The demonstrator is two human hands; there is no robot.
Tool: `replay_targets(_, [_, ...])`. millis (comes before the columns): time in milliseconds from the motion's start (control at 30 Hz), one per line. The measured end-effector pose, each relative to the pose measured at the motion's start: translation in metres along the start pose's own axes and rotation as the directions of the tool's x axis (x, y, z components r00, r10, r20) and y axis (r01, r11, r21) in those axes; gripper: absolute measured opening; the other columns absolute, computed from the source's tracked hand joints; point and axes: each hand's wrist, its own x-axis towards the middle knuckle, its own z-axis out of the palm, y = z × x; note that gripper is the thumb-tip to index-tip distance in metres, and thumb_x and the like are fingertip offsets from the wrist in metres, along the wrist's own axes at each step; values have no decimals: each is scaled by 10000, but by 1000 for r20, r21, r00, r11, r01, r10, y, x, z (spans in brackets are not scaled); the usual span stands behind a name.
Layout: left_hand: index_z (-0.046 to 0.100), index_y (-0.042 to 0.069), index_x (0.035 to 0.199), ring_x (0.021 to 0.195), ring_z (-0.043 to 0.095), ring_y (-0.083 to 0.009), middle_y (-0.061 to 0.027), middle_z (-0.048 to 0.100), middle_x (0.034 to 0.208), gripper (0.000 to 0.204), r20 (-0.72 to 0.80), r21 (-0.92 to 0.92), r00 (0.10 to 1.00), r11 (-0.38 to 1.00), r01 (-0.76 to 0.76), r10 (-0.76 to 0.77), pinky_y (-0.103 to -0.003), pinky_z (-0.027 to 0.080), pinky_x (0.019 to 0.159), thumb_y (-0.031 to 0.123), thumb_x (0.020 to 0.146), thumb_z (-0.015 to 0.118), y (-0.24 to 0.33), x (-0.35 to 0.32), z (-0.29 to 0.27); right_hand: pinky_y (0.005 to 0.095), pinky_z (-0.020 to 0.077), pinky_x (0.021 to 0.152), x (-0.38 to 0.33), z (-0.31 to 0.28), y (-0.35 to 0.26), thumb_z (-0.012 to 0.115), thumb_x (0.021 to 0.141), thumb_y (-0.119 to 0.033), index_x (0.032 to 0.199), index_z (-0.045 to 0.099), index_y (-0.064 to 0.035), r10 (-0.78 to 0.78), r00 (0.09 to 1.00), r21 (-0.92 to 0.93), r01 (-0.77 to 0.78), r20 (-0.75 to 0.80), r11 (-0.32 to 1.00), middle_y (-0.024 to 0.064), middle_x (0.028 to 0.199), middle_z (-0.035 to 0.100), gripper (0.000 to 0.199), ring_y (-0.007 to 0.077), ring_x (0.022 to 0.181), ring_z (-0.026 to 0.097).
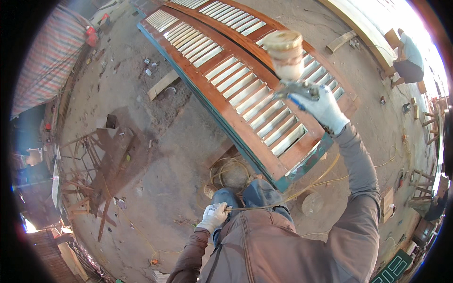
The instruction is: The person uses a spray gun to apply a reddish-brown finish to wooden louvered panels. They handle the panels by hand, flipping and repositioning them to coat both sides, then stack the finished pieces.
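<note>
closest in, the left hand, in a white work glove, sits low by the person's knee, fingers curled shut around a thin yellowish air hose that runs off to the right and loops over the ground toward a coil beside a round stump. the hose looks light and limp, so it will sag and drag, and a loose fist like this one seems the right way to keep it from trailing across the work. further out, the right hand, also gloved in white, is raised at arm's length and wrapped tight on the grip of a spray gun; whether a finger is on the trigger i cannot tell. the gun is stiff metal with a stained cup standing on top, so judging by that it will feel top-heavy and want to tip, and the handle below the cup is the place to hold it, keeping the cup upright so nothing slops. just beyond the nozzle lies a long louvred door panel, reddish-brown frame with pale slats, propped off the dirt floor; it looks heavy and rigid, and its coat may be wet, so best left untouched. far off at upper right a person sits among wooden chairs.
</note>
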Motion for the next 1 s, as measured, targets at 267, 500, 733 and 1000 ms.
replay_targets(267, [602, 77, 886, 815, 673, -380, -144, 675, 853, 197, -97, -58, 991, 994, -93, 87, -471, 518, 671, 242, 969, 671, 92, 11, -61, 272, 556, 688, 1, -34, 22, 781, 935, -298, 1180, 751, -16, 89, 996, 41, -89, -1, 995, -6, 895, 745, 375, 52, 759, 638])
replay_targets(500, [649, 79, 1072, 920, 699, -355, -124, 713, 984, 226, -59, -210, 958, 934, -288, 282, -437, 556, 768, 249, 933, 703, 156, 14, -72, 408, 572, 849, 42, -129, 95, 676, 961, -426, 1256, 737, -170, -150, 886, -581, -151, -438, 800, 112, 1068, 776, 395, 305, 949, 742])
replay_targets(733, [636, 77, 1077, 910, 700, -346, -125, 704, 976, 225, -42, -196, 939, 918, -344, 343, -425, 557, 752, 246, 939, 693, 161, 17, -77, 400, 576, 876, 2, -115, 116, 687, 955, -394, 1299, 718, -226, -156, 911, -626, -131, -381, 768, 103, 1105, 768, 384, 303, 991, 742])
replay_targets(1000, [623, 91, 1041, 839, 702, -335, -113, 691, 907, 167, -65, -116, 934, 927, -356, 351, -427, 549, 684, 218, 943, 669, 134, -1, -71, 273, 583, 826, -107, -10, 18, 751, 970, -157, 1265, 715, -8, -2, 997, 180, -11, 74, 984, 37, 1054, 779, 332, 69, 916, 693])
